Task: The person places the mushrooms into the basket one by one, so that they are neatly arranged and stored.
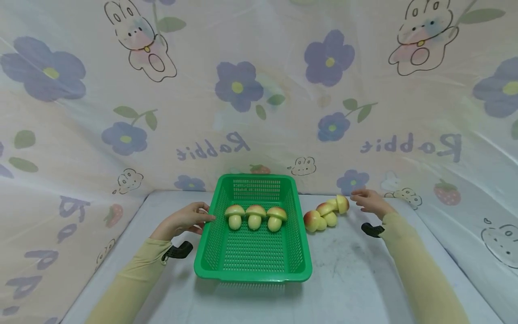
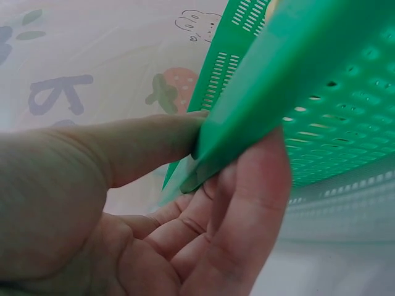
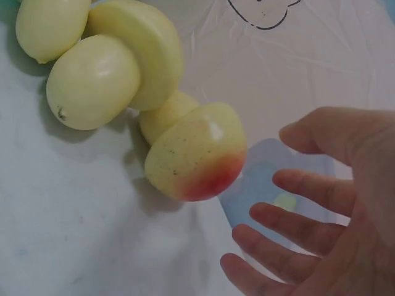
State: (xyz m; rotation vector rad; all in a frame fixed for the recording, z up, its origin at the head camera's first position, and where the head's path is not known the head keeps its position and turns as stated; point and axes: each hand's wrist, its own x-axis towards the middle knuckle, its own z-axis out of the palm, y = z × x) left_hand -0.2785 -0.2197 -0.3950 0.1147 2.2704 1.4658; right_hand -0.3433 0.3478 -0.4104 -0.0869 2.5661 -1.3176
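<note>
**Three mushroom-shaped pieces in the basket, three loose pieces beside it**

The work in hand looks like gathering the pieces into the green basket, judged to be about half done. Inside, three form a neat row across the upper part, caps toward the far end; whether they stand or lie is hard to tell. The nearer part of the basket's floor is bare.

The left hand pinches the basket's left rim, thumb on one side and fingers curled round the other, apparently to steady it. The right hand holds nothing: its fingers are spread and slightly bent, just beyond the cap of the farthest loose piece, with a small gap between.

The loose three lie on the desk in a slanting cluster, running from beside the basket's right wall toward the right hand, close against one another.

The step seems to be the reach, with no piece yet held. The next move probably calls for bringing the right fingers round that end piece, whose rounded cap faces them, without nudging its neighbour, while the left hand keeps the basket steady.
</note>
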